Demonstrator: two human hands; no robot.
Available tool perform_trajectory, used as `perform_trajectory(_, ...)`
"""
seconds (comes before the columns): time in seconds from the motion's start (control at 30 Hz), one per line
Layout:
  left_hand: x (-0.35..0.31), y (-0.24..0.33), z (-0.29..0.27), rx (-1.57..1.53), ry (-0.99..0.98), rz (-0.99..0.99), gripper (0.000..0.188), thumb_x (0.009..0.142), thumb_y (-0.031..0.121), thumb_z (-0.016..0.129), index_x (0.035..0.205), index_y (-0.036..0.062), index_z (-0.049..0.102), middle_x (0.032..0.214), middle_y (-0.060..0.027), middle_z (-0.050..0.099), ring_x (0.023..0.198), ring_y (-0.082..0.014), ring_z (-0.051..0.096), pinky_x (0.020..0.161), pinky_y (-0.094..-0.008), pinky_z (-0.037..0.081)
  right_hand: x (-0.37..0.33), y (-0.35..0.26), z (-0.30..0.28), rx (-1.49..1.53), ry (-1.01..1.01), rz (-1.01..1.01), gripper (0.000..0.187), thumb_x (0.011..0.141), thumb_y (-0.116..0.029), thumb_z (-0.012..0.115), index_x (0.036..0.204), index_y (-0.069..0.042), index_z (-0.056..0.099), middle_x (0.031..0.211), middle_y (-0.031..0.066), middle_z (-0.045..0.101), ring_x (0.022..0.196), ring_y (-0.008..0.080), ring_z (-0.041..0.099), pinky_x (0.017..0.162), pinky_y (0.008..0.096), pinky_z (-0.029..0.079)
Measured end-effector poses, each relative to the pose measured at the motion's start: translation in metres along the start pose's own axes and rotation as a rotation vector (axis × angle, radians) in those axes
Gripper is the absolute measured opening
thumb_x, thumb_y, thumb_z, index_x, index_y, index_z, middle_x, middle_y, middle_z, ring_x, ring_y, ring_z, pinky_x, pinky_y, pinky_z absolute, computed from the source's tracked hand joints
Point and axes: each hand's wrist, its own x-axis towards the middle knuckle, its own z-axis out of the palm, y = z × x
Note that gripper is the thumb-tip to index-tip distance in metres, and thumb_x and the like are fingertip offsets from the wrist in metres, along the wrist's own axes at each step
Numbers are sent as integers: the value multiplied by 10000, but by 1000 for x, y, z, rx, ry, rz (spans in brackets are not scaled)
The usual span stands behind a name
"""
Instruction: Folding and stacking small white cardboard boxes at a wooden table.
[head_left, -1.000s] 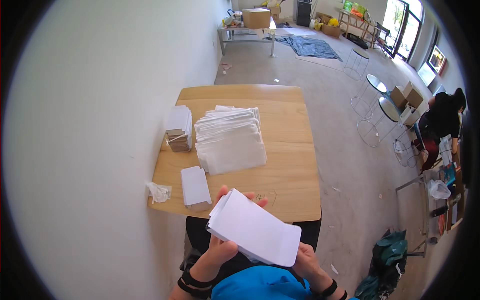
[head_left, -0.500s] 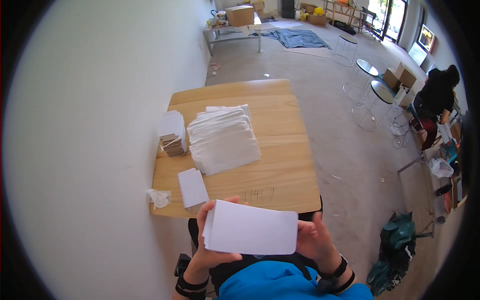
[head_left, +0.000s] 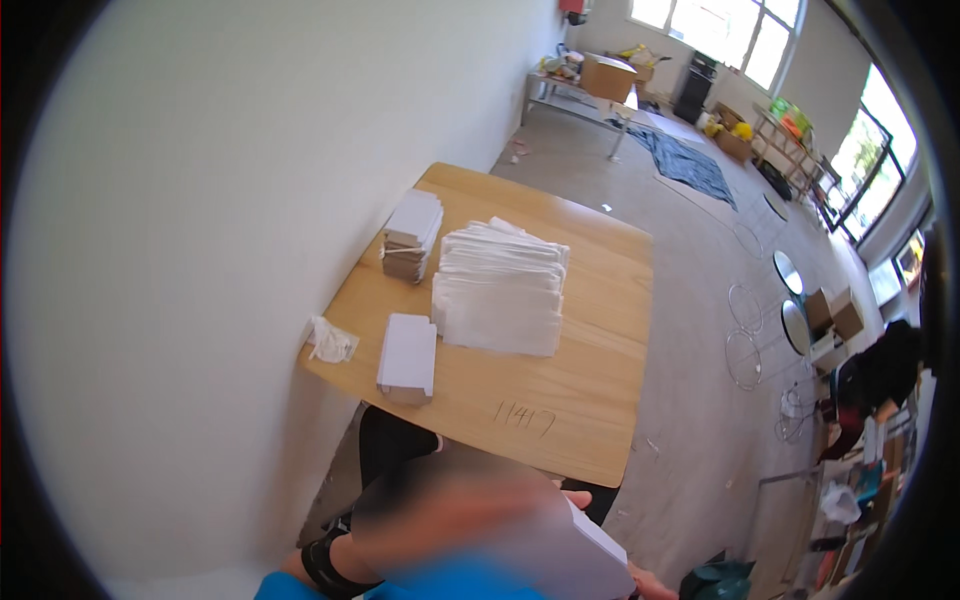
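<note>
My left hand (head_left: 455, 515) reaches across my front at the lower edge and is smeared, so its fingers cannot be made out. A white card piece or stack (head_left: 600, 545) lies against it, partly lost in the blur. My right hand (head_left: 652, 584) is at the card's right end, closed on it and cut off by the lower edge. Fingertips show above the card's top edge; I cannot tell whose. On the wooden table (head_left: 600, 400) sits a small pile of white cards (head_left: 408, 345). Behind it are a wide pile of white sheets (head_left: 503, 300) and a taller card stack (head_left: 411, 230).
Crumpled clear plastic (head_left: 332, 342) lies at the table's left corner, by the white wall (head_left: 180, 250). Round glass-topped stands (head_left: 788, 272) are on the floor to the right. Another person (head_left: 875, 375) bends over a cluttered bench there. A dark green bag (head_left: 718, 578) lies at lower right.
The view has turned, so the table appears rotated and more of the far windows shows. My hands and the white card have moved lower, closer to my body; my left hand has become smeared.
</note>
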Motion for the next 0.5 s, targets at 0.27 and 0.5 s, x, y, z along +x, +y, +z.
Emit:
perform_trajectory(0.27,-3,-2,4,796,144,504,448,1002,293,454,1293,-47,473,1284,-225,478,1174,-301,494,983,-367,394,11,-4,4,-105,178,112,1043,773,-813,430,1464,-47,281,1475,148,361,1294,258,427,1031,446,384)
perform_trajectory(0.5,-17,-17,7,1256,492,790,394,956,290,553,1102,-65,641,973,-189,651,843,-284,650,733,-362,543,13,-5,4,-146,251,159,1047,769,-818,427,1463,-47,284,1473,149,364,1293,259,428,1032,448,383)
